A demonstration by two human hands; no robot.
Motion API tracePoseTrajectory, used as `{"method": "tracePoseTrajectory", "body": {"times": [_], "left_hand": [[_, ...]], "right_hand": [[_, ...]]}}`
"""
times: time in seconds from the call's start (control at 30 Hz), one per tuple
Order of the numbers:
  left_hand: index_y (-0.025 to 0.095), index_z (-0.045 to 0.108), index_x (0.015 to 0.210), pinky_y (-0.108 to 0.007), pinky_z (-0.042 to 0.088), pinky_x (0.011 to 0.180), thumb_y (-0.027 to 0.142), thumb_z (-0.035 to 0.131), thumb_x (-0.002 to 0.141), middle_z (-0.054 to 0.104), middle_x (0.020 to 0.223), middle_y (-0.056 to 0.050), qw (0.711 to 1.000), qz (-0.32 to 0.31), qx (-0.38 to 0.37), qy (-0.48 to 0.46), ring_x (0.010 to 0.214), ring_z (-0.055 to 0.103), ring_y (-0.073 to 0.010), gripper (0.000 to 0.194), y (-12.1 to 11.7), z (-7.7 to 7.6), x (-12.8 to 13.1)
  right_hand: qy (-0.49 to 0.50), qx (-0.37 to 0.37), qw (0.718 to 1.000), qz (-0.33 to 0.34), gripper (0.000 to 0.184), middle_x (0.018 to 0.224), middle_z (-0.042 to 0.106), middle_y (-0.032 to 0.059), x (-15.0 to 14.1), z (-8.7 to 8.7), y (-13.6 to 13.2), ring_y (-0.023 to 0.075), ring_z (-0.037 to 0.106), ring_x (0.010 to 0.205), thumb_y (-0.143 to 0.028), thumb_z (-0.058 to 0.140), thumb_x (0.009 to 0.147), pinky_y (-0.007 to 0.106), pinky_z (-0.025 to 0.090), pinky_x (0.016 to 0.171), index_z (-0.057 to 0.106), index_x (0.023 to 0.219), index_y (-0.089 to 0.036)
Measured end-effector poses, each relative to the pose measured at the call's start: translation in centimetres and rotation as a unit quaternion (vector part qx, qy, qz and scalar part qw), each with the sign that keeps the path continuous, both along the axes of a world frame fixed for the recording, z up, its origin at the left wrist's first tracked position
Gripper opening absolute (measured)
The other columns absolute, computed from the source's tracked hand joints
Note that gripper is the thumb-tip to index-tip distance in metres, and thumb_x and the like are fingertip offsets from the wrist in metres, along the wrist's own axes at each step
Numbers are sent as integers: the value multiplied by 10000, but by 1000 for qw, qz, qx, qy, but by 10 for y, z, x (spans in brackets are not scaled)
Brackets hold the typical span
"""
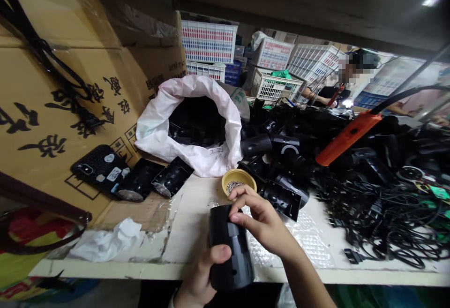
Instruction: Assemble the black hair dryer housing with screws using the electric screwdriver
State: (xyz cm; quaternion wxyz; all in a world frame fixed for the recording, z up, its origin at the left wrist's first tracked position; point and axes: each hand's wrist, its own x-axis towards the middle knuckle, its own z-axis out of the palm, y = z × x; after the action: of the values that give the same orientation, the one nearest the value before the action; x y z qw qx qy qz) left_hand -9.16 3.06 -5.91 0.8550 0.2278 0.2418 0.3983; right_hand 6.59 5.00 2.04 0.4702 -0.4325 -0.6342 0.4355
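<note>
The tube (230,247) is glossy black, like the loose parts (277,146) heaped beside it and the tangled cords (383,223). The small bowl (239,179) is mustard yellow around silver screws (234,186). The sack (154,134) is white with dark handwriting. The cardboard box (45,146) is tan, printed with black characters. The crates (208,41) show red and blue rows behind white lattice. The long handle (348,138) is bright orange; the counter (191,223) is cream.

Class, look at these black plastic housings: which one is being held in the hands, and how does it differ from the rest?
The black cylindrical housing, standing upright between the left hand and right hand. No other housing is in a hand.
</note>
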Motion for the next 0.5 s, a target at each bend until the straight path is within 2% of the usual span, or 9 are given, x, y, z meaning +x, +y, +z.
{"method": "tracePoseTrajectory", "body": {"times": [0.07,0.2,0.3,0.5], "left_hand": [[192,513,1318,-284,473,657,366,784,665,634,880,-40,1000,-4,17,0,786,597,-195,728,0,2,0],[181,541,1241,-284,474,645,362,773,678,627,915,-50,999,-20,44,4,785,596,-200,635,1,3,0],[179,552,1225,-294,486,665,364,769,683,629,921,-59,999,-31,35,-4,807,599,-212,612,2,2,-1],[211,554,1243,-273,490,645,326,784,669,618,906,-42,999,-22,10,-25,773,581,-183,629,2,2,0]], "right_hand": [[-9,10,1000,-5,137,1098,546,50,-1,1,0,169,529,1103,-288,661,902,295,353,992,641,817,-182],[-29,17,999,20,122,1075,560,50,-2,8,-3,158,545,1055,-248,624,914,280,381,948,617,814,-179],[-59,35,997,23,121,1062,578,57,1,13,-6,161,562,1026,-223,587,931,292,403,920,597,819,-178],[-110,51,993,10,105,1065,589,51,0,16,-7,162,567,1020,-182,582,918,296,410,901,575,813,-184]]}}
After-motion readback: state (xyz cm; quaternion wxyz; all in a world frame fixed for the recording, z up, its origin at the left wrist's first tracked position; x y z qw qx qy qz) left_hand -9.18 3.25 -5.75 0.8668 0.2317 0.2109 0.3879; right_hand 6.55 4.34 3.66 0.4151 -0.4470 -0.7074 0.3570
